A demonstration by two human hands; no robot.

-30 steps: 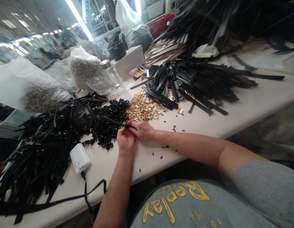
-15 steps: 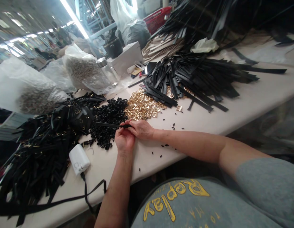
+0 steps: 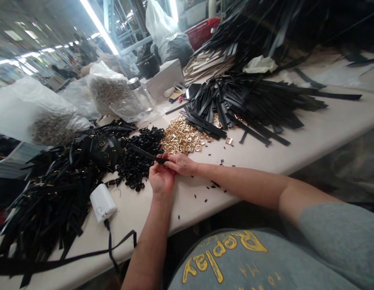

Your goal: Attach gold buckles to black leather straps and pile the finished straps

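The free end of the black strap (image 3: 143, 152) has swung outward over the black rings (image 3: 134, 171); the left hand (image 3: 162, 178) and right hand (image 3: 183, 164) pinch the strap near the gold buckles (image 3: 181, 135).

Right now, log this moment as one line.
left hand: grips black strap | right hand: grips same strap | beside hands: gold buckles, black loops
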